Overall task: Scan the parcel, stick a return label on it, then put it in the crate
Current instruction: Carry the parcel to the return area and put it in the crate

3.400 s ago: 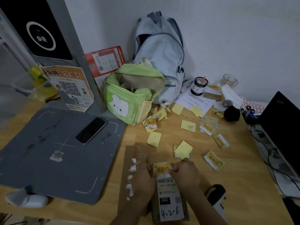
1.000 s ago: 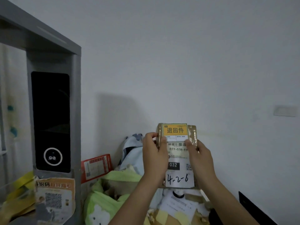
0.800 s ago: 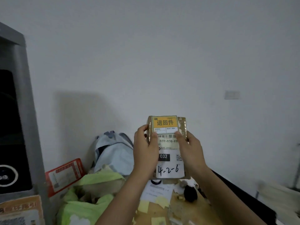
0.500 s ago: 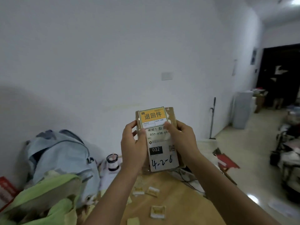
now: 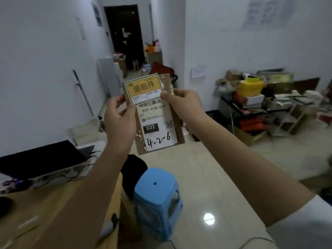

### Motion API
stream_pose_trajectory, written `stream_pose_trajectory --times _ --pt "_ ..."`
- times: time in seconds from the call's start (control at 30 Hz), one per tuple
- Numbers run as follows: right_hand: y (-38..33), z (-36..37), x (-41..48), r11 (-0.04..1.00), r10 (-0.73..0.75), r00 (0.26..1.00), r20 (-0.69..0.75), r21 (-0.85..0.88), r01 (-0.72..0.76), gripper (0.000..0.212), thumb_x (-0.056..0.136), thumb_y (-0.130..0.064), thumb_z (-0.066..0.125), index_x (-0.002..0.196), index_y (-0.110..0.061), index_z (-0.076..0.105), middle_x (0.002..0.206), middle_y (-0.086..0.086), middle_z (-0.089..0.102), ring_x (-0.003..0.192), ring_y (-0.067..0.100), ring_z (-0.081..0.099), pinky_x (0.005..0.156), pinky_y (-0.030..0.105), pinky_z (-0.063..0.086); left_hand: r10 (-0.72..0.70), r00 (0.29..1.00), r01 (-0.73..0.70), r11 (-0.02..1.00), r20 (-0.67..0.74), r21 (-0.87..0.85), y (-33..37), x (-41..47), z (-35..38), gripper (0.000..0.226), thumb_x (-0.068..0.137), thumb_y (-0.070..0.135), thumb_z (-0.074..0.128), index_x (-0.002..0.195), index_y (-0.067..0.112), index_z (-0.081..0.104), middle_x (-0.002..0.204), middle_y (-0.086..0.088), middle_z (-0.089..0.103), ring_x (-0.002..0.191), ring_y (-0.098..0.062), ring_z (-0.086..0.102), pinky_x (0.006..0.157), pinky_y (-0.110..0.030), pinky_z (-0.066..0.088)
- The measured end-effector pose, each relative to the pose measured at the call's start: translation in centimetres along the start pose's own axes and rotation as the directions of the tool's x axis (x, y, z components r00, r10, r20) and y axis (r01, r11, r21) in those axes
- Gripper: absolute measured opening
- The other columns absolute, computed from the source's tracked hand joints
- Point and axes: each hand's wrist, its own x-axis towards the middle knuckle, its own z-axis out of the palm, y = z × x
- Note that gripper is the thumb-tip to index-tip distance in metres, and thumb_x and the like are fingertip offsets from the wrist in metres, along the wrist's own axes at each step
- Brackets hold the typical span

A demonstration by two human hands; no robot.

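Observation:
I hold a flat brown parcel (image 5: 177, 121) upright at chest height, out over the floor. A white shipping label with a barcode, "032" and handwritten "4-2-6" covers its front. A yellow return label (image 5: 142, 88) is stuck across its top. My left hand (image 5: 120, 121) grips the parcel's left edge, thumb on the front. My right hand (image 5: 183, 103) grips the right edge, thumb pressing the return label's lower right corner. No crate can be made out.
A blue plastic stool (image 5: 156, 200) stands on the tiled floor just below the parcel. The wooden desk (image 5: 36, 212) with a black laptop (image 5: 41, 159) lies at the lower left. Shelves piled with boxes (image 5: 260, 105) line the right wall. A dark doorway (image 5: 125, 36) is far ahead.
The parcel left the desk and rose in both hands with the return label on it. My view has swung right, from the scanner and backpacks to the open room.

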Motion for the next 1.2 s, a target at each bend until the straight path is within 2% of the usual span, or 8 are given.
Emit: stream_pose_trajectory --times 0.1,0.23,0.33,0.4,0.57,0.77,1.07,1.2 --pt "1.3 -6.0 0.1 0.999 0.04 0.991 -0.129 -0.019 -0.043 0.039 0.079 -0.045 0.065 0.108 -0.019 0.07 0.092 -0.001 0.077 0.083 0.018 0.074 0.08 0.043 0.059 -0.024 0.987 0.034 0.998 0.157 -0.057 0.7 -0.7 6.0 0.025 0.092 0.021 0.056 0.117 0.02 0.057 0.098 0.019 0.059 0.082 0.008 0.062 0.06 -0.011 0.05" --pt "2.3 -12.8 0.5 0.999 0.047 0.968 -0.245 -0.006 -0.05 0.021 0.086 -0.036 0.063 0.098 -0.02 0.071 0.089 -0.002 0.077 0.079 0.016 0.073 0.073 0.037 0.059 0.009 0.956 0.014 0.997 0.293 -0.077 1.3 -1.5 12.8 0.028 0.091 0.02 0.057 0.119 0.021 0.057 0.103 0.016 0.062 0.078 0.01 0.062 0.064 -0.011 0.054" --pt "3.5 -16.5 1.8 0.998 0.06 0.96 -0.274 0.007 -0.06 0.017 0.087 -0.034 0.062 0.095 -0.021 0.07 0.091 -0.002 0.076 0.078 0.014 0.073 0.063 0.029 0.055 0.016 0.941 0.006 0.998 0.339 -0.063 1.2 -1.9 17.1 0.03 0.089 0.02 0.057 0.119 0.023 0.055 0.118 0.008 0.061 0.099 -0.01 0.065 0.083 -0.037 0.058" --pt "4.5 -18.6 3.0 0.998 0.068 0.96 -0.271 0.017 -0.066 0.015 0.088 -0.033 0.061 0.094 -0.022 0.07 0.093 -0.002 0.076 0.079 0.015 0.072 0.062 0.027 0.053 0.011 0.934 0.011 0.998 0.356 -0.06 1.1 -2.0 19.7 0.026 0.089 0.02 0.058 0.114 0.027 0.054 0.112 0.01 0.06 0.099 -0.014 0.066 0.081 -0.045 0.059" --pt "6.2 -23.4 7.5 0.997 0.071 0.968 -0.241 0.052 -0.06 0.011 0.089 -0.031 0.06 0.087 -0.025 0.068 0.088 -0.004 0.075 0.075 0.012 0.071 0.063 0.027 0.055 0.013 0.935 0.014 0.997 0.354 -0.074 1.2 -0.8 26.1 0.03 0.091 0.015 0.057 0.121 0.02 0.054 0.1 0.017 0.058 0.086 -0.003 0.065 0.063 -0.022 0.058" --pt "6.3 -28.6 13.4 0.998 0.004 0.974 -0.226 0.06 0.01 0.029 0.089 -0.032 0.061 0.112 -0.015 0.065 0.099 0.002 0.074 0.087 0.018 0.072 0.078 0.039 0.06 0.066 0.953 -0.03 0.992 0.296 -0.123 2.4 1.3 33.4 0.033 0.093 0.015 0.054 0.126 0.019 0.052 0.124 0.005 0.06 0.09 0.005 0.058 0.064 -0.01 0.047" --pt "8.8 -35.1 19.2 0.996 0.056 0.947 -0.317 0.081 -0.032 0.05 0.077 -0.043 0.068 0.116 -0.014 0.059 0.108 0.007 0.07 0.096 0.024 0.069 0.087 0.049 0.056 0.064 0.932 -0.009 0.988 0.357 -0.152 2.2 2.7 42.3 0.029 0.093 0.013 0.054 0.122 0.019 0.053 0.111 0.002 0.065 0.086 -0.006 0.067 0.055 -0.011 0.054" --pt "10.4 -36.9 22.4 0.994 0.088 0.937 -0.339 0.085 -0.063 0.05 0.079 -0.042 0.068 0.119 -0.013 0.057 0.108 0.006 0.071 0.099 0.023 0.068 0.084 0.041 0.054 0.036 0.919 0.028 0.987 0.393 -0.155 1.2 4.5 45.9 0.026 0.093 0.014 0.055 0.118 0.023 0.054 0.1 0.009 0.064 0.078 -0.003 0.068 0.053 -0.013 0.053"
